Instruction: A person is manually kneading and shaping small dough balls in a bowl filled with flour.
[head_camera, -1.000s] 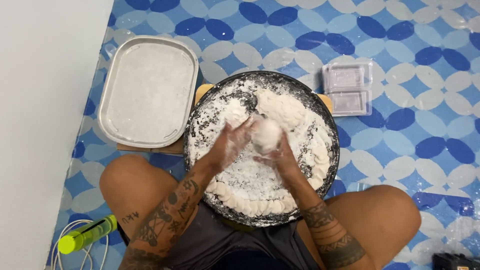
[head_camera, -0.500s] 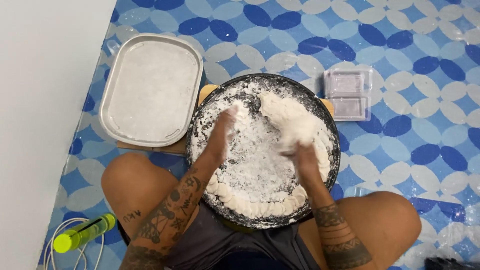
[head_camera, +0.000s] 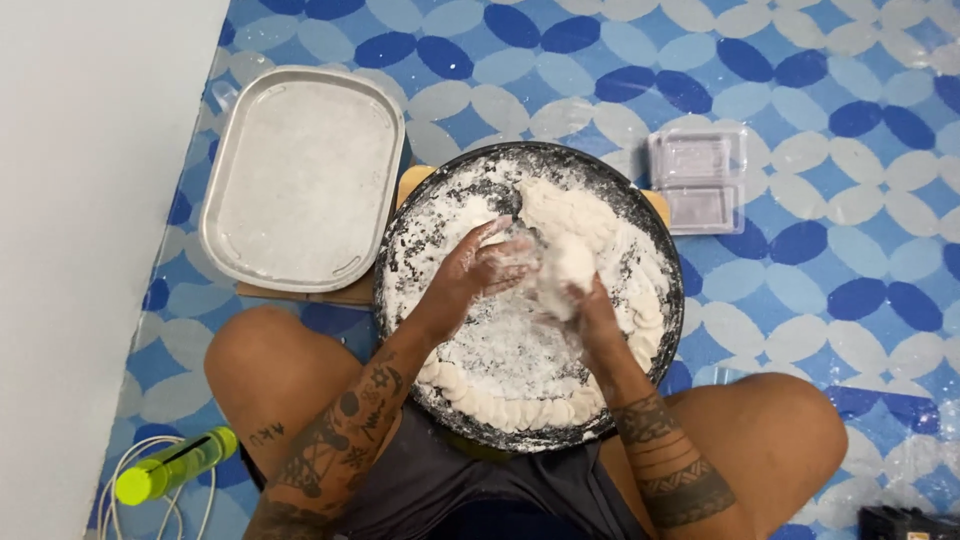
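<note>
A round black pan (head_camera: 400, 250) dusted with white flour rests between my knees. Several white dough pieces (head_camera: 500, 405) line its rim. My left hand (head_camera: 487, 265) and my right hand (head_camera: 585, 300) meet over the middle of the pan, both coated in flour. Between them they hold a lump of white dough (head_camera: 567, 268); the right hand cups it from below, and the left hand's fingers press on its left side.
An oblong metal tray (head_camera: 300, 175) dusted with flour lies to the left on a wooden board (head_camera: 330, 293). A clear plastic box (head_camera: 697, 180) sits at upper right. A yellow-green bottle (head_camera: 170, 468) and white cable (head_camera: 120, 500) lie by my left knee. White wall on the left.
Half a second ago my hands were apart on the flour in the pan. They have come together again at the middle and now hold a lump of dough.
</note>
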